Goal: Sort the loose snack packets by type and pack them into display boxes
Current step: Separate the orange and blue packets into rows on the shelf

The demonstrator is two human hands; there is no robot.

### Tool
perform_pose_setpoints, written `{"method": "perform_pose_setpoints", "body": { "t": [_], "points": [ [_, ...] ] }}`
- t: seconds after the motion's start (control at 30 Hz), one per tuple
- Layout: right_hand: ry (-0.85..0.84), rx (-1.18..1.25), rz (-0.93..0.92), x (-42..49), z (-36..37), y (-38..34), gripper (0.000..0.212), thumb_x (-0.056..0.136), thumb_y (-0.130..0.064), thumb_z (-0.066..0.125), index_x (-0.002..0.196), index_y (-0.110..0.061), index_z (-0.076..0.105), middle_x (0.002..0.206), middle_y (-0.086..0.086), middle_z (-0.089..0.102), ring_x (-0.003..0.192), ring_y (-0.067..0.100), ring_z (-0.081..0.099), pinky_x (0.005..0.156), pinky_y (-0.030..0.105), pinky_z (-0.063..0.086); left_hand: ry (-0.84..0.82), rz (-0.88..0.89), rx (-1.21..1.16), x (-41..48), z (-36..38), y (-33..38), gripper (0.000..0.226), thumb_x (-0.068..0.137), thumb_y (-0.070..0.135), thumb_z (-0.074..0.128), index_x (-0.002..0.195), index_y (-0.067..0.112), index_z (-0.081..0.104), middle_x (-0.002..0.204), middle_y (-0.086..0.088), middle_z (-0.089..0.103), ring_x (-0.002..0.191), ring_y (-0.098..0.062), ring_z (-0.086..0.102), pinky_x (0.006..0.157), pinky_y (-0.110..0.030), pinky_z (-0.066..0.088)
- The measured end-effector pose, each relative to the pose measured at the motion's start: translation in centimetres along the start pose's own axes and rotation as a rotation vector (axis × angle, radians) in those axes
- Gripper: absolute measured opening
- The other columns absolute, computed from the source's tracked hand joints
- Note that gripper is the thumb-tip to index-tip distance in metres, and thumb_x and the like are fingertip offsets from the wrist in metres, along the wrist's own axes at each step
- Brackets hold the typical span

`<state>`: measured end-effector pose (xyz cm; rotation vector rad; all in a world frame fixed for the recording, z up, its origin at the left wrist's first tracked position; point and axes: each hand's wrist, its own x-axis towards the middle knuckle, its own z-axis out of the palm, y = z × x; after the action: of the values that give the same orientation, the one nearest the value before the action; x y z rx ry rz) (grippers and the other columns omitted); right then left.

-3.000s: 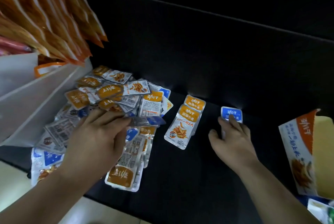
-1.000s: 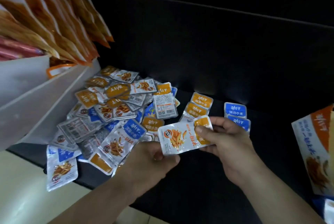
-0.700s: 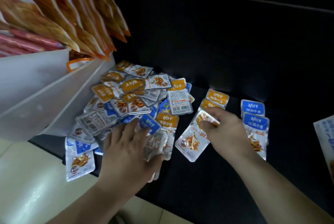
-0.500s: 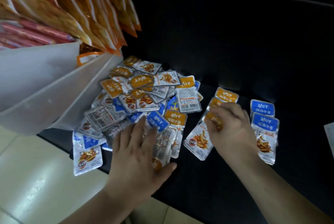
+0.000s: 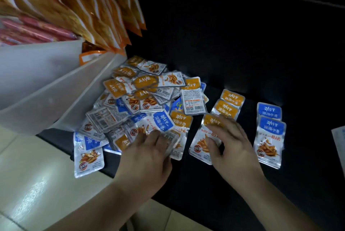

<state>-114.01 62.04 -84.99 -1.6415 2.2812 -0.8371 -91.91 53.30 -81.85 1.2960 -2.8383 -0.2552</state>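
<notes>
A loose heap of small snack packets (image 5: 149, 98), orange-topped and blue-topped, lies on a black surface (image 5: 242, 53). To its right is a short overlapping row of three orange-topped packets (image 5: 226, 108), and further right two blue-topped packets (image 5: 269, 133). My left hand (image 5: 147, 158) rests fingers-down on the heap's near edge, over a blue-topped packet (image 5: 160, 121). My right hand (image 5: 231, 146) lies flat with fingers spread on the nearest orange-topped packet (image 5: 201, 145). Whether the left fingers pinch a packet is hidden.
A white tiered display rack (image 5: 46, 85) with large orange snack bags (image 5: 84, 7) and red packets stands at the left, touching the heap. A pale tiled floor (image 5: 37, 184) shows below the black surface's edge. A display box's edge (image 5: 339, 146) peeks in at far right.
My right hand carried an orange-topped packet to the orange row, laid it down and now presses it flat. My left hand returned to the heap. The camera drifted so the scene shifted right.
</notes>
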Motion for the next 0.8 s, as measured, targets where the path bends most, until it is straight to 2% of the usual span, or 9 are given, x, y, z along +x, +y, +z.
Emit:
{"method": "perform_pose_setpoints", "body": {
  "t": [0.07,0.23,0.3,0.33,0.43,0.53,0.67,0.73,0.8],
  "points": [
    [0.016,0.059,0.022,-0.3,-0.3,-0.2,0.039,0.089,-0.014,0.076,0.128,-0.016,0.071,0.148,-0.005,0.054,0.143,0.02,0.045,0.11,0.051,0.048,0.071,0.031,-0.018,0.2,-0.9,0.1,0.028,0.086,0.032,0.053,0.101,0.016,0.071,0.101,-0.001,0.073,0.081,-0.028,0.069,0.052,-0.036,0.056],
    [0.042,0.39,0.21,0.1,-1.9,-2.6,0.027,0.092,-0.022,0.074,0.119,-0.025,0.074,0.131,-0.017,0.062,0.125,0.003,0.058,0.098,0.037,0.056,0.274,-0.002,-0.111,1.6,-5.9,0.9,0.023,0.095,0.023,0.05,0.083,0.018,0.068,0.079,0.004,0.066,0.071,-0.021,0.06,0.052,-0.031,0.046],
    [-0.059,0.653,0.391,0.9,-3.3,-4.1,0.025,0.092,-0.029,0.075,0.116,-0.033,0.074,0.118,-0.014,0.071,0.113,0.002,0.066,0.093,0.034,0.059,0.249,-0.127,-0.383,2.2,-7.2,1.7,0.025,0.099,0.022,0.055,0.075,0.023,0.062,0.061,0.008,0.056,0.053,-0.012,0.054,0.044,-0.03,0.038],
    [-0.138,0.817,0.482,1.3,-4.0,-4.7,0.023,0.092,-0.03,0.075,0.114,-0.033,0.074,0.114,-0.01,0.075,0.108,0.007,0.07,0.09,0.035,0.06,0.174,-0.199,-0.578,2.6,-7.4,2.1,0.026,0.1,0.025,0.059,0.074,0.022,0.061,0.056,0.005,0.055,0.047,-0.009,0.052,0.043,-0.032,0.039],
    [-0.309,1.134,0.613,1.9,-5.3,-5.4,0.02,0.093,-0.016,0.072,0.113,-0.018,0.075,0.105,0.009,0.078,0.099,0.028,0.076,0.077,0.037,0.062,-0.048,-0.405,-1.051,2.7,-6.8,3.4,0.014,0.098,0.022,0.068,0.084,0.021,0.071,0.064,0.009,0.071,0.054,-0.004,0.061,0.052,-0.019,0.045],
    [-0.311,1.123,0.606,1.5,-5.6,-5.2,0.028,0.093,-0.005,0.07,0.117,-0.019,0.074,0.105,0.012,0.078,0.094,0.03,0.076,0.066,0.033,0.056,-0.107,-0.468,-1.246,2.3,-5.6,4.0,0.009,0.094,0.01,0.073,0.095,0.019,0.075,0.083,0.002,0.079,0.074,-0.012,0.075,0.066,-0.021,0.053],
    [-0.27,1.073,0.662,1.0,-5.9,-4.9,0.031,0.092,-0.001,0.07,0.117,-0.019,0.073,0.104,0.009,0.079,0.096,0.03,0.076,0.084,0.051,0.061,-0.095,-0.581,-1.355,2.1,-4.3,3.4,0.014,0.091,0.004,0.074,0.089,0.017,0.077,0.089,-0.009,0.08,0.088,-0.033,0.077,0.082,-0.046,0.06],
    [-0.185,1.028,0.693,1.1,-6.5,-4.6,0.024,0.09,-0.001,0.073,0.11,-0.015,0.073,0.101,0.008,0.079,0.092,0.026,0.077,0.086,0.052,0.061,-0.058,-0.633,-1.316,2.2,-4.0,2.9,0.014,0.091,0.003,0.074,0.087,0.016,0.076,0.086,-0.007,0.08,0.086,-0.033,0.077,0.079,-0.045,0.061],
    [-0.035,0.93,0.652,1.4,-7.5,-4.3,0.018,0.088,-0.004,0.076,0.101,-0.017,0.072,0.094,0.002,0.079,0.087,0.019,0.078,0.083,0.045,0.062,-0.023,-0.664,-1.251,2.2,-4.1,2.6,0.013,0.092,0.004,0.073,0.089,0.016,0.074,0.083,-0.003,0.08,0.079,-0.027,0.078,0.072,-0.041,0.063]
  ]
}}
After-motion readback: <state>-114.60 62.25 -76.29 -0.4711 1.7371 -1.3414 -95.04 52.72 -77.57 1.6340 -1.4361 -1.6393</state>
